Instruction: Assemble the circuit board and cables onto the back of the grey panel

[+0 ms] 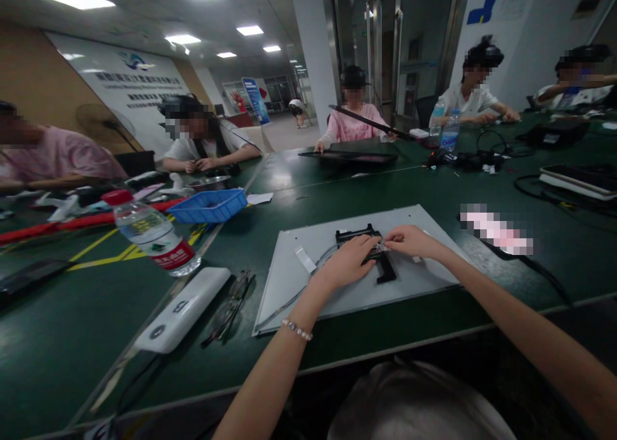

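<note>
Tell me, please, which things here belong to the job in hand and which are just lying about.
Seemingly in the job:
- black part, at left hand and right hand
- cable
- panel

Apparently lying about:
- red-capped bottle
- white device
- glasses
- blue tray

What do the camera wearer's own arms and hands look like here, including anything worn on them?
The left hand and right hand are both ungloved, and no sleeve shows on either forearm. A bracelet of pale, rounded beads circles the left wrist; nothing worn can be seen on the right one.
</note>
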A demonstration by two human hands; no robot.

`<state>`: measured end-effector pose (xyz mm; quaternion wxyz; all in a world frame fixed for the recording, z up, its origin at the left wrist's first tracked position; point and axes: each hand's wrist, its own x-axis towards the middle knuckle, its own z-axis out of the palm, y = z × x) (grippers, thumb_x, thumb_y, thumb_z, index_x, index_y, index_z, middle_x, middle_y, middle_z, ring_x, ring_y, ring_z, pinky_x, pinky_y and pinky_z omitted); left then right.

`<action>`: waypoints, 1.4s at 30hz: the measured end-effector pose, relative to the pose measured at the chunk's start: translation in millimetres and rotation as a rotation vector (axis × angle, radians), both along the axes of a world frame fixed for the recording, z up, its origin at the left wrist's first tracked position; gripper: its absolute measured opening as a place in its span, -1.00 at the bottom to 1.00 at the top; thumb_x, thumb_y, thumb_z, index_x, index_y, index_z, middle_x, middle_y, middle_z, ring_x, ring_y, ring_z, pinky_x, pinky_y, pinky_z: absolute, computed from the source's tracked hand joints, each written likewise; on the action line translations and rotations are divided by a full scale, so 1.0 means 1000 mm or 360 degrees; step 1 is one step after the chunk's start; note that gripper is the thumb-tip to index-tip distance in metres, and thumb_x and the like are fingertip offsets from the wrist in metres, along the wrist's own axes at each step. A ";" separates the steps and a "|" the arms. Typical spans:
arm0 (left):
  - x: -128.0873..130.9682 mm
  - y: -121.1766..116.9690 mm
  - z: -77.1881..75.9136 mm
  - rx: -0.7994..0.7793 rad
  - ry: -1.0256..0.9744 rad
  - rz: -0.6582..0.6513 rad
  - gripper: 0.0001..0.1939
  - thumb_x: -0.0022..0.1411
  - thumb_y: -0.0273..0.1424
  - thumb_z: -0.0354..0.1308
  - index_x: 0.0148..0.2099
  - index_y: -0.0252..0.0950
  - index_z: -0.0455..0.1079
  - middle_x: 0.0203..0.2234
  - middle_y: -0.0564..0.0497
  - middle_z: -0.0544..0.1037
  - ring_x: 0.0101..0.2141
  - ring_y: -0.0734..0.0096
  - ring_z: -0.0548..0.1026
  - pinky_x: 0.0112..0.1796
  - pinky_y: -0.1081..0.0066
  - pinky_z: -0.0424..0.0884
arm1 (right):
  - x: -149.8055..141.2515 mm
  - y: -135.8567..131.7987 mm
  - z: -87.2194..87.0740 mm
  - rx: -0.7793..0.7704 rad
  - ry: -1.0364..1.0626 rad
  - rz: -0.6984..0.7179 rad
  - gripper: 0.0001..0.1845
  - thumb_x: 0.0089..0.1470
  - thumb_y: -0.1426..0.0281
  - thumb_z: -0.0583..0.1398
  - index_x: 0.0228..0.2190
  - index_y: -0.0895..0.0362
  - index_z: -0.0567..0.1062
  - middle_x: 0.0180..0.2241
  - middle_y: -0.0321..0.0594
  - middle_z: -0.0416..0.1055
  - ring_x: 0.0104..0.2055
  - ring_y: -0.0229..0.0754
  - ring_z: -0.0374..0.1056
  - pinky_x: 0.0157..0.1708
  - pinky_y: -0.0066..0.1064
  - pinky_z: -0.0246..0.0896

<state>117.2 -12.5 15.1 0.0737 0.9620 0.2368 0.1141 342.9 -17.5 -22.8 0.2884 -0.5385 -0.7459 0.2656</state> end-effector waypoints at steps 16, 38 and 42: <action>-0.025 0.014 0.024 0.0167 -0.0097 0.0313 -0.59 0.33 -0.29 -0.08 0.19 -0.26 0.16 0.03 -0.12 0.34 0.01 0.22 0.34 0.02 0.25 0.26 | 0.024 0.000 0.009 0.0032 -0.0270 -0.0230 -0.76 -0.01 0.27 0.20 -0.34 0.15 0.56 -0.32 -0.09 0.47 -0.33 -0.13 0.37 -0.32 -0.35 0.21; -0.120 0.034 -0.001 -0.0025 0.0056 0.1082 -0.64 0.12 -0.48 0.00 -0.01 -0.31 0.38 -0.20 -0.12 0.48 -0.22 0.24 0.47 -0.13 0.33 0.35 | 0.006 -0.013 0.017 0.0204 -0.0287 -0.0110 -0.76 0.09 0.33 0.10 -0.35 0.13 0.56 -0.27 -0.10 0.49 -0.23 -0.09 0.38 -0.21 -0.32 0.20; -0.124 0.035 0.006 -0.0144 -0.0213 0.1045 -0.73 0.10 -0.44 -0.02 -0.21 -0.27 0.47 -0.34 -0.03 0.54 -0.31 0.29 0.49 -0.23 0.39 0.36 | 0.003 -0.016 0.022 0.0240 -0.0245 -0.0096 -0.77 0.09 0.35 0.10 -0.34 0.13 0.56 -0.27 -0.12 0.48 -0.20 -0.08 0.37 -0.20 -0.31 0.21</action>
